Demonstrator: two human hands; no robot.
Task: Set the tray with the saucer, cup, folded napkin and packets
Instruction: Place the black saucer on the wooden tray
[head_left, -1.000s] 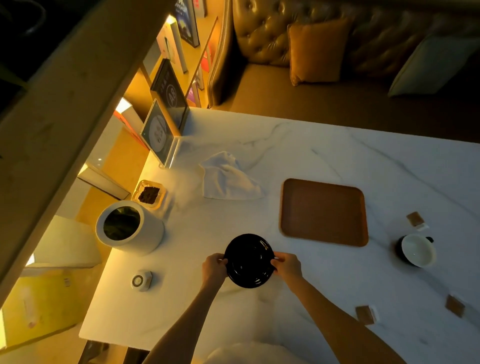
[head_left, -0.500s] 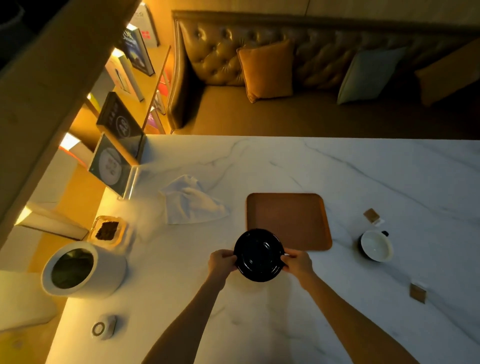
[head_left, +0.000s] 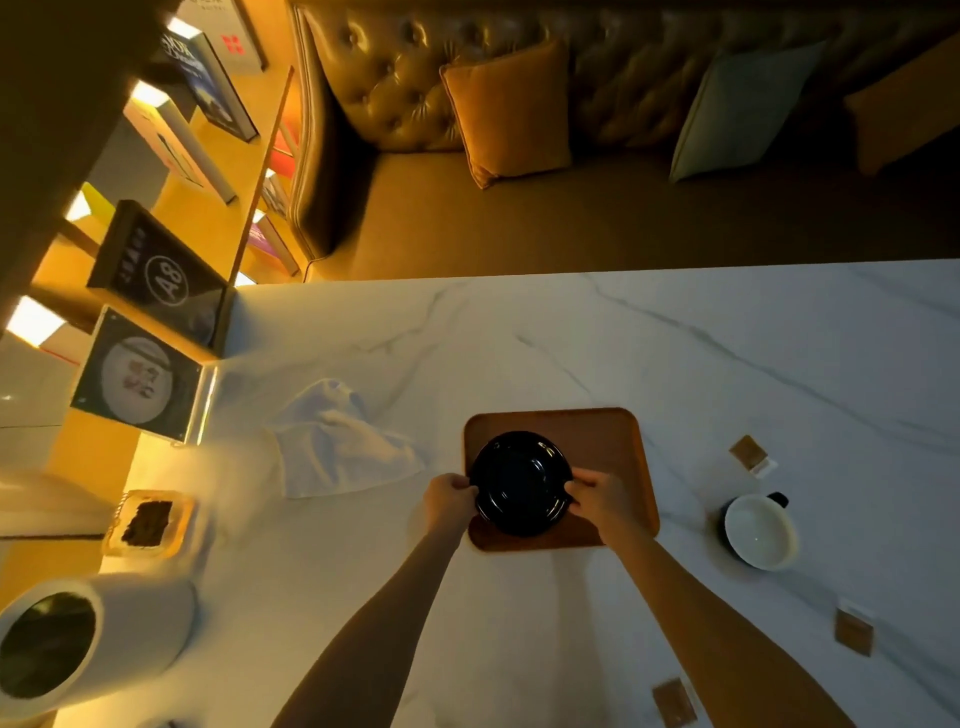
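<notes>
Under dim amber light, the marble surface (head_left: 675, 353) is carrying the tray (head_left: 608, 441). My left hand (head_left: 448, 493) and right hand (head_left: 602, 499) are pinching opposite rims of the glossy black saucer (head_left: 519, 480); it is probably stiff, slick and breakable.

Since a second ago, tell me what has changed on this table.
Both hands, left hand and right hand, carried the saucer forward from the bare table to over the tray, still gripping its rim. Cup, napkin and packets stayed put.

Café lounge: tufted leather sofa (head_left: 467, 67), marble table (head_left: 675, 353), table-number sign (head_left: 156, 270).
</notes>
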